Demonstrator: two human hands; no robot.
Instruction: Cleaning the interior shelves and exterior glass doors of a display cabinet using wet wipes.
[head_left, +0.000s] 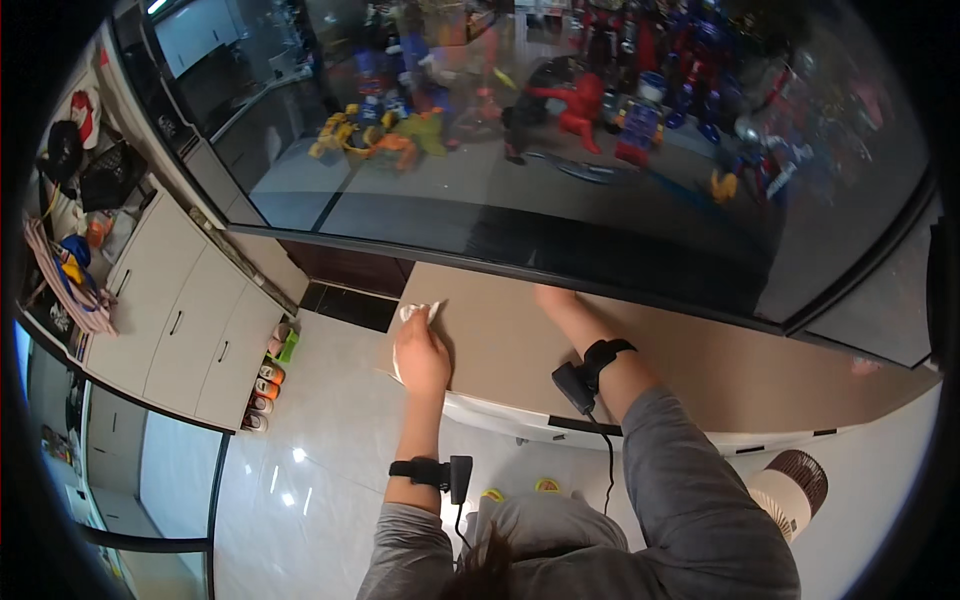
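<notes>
My left hand (424, 356) holds a crumpled white cloth or tissue (411, 310) against the left end of a tan cabinet top (491, 330). Part of that white piece shows past the fingers, and the rest is covered by the hand. My right hand (556, 297) reaches to the rear of the same surface. Its fingers are hidden behind the black lower frame (480, 259) of a glass display case (420, 214), so what it touches cannot be seen. Each forearm wears a black strap with a small cabled device.
Toy figures, among them a red one (589, 112), stand behind the glass above the surface. To the left is a white shoe cabinet (161, 322) with bags on top and shoes (266, 382) beside it. A round cream-and-brown fan-like appliance (791, 491) stands at lower right.
</notes>
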